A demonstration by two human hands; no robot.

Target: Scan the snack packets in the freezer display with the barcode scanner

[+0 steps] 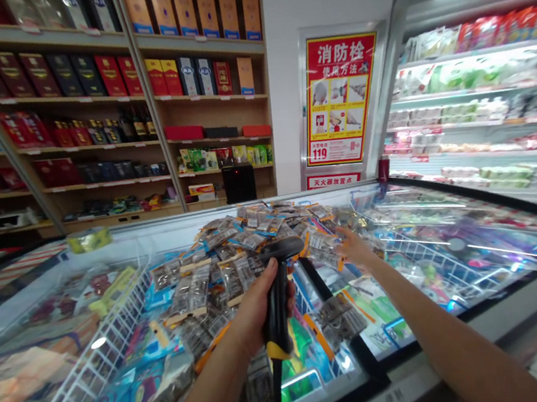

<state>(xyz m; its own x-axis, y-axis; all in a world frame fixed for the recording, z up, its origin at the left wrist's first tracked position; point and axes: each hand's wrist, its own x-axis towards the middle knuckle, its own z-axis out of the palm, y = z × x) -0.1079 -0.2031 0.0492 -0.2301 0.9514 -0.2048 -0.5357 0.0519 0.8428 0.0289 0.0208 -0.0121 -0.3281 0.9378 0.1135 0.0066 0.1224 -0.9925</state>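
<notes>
My left hand [257,308] is wrapped round the handle of a black and yellow barcode scanner [277,312], its head pointing away over a heap of small packets [233,232]. The scanner's cable hangs down toward me. My right hand [355,250] is at the right side of the heap, fingers closed at the edge of a clear packet with orange ends [323,246]; the fingertips are partly blurred. Nearer to me, another clear packet with dark contents and an orange strip [338,320] lies by itself on the freezer's glass lid and black frame.
The packets lie on a chest freezer [417,356] with glass lids, wire baskets [95,355] and bagged goods inside. A roll of tape [89,240] sits on its far left rim. Behind stand shelves of boxes [83,73], a red poster [341,99] and a lit chiller [481,87].
</notes>
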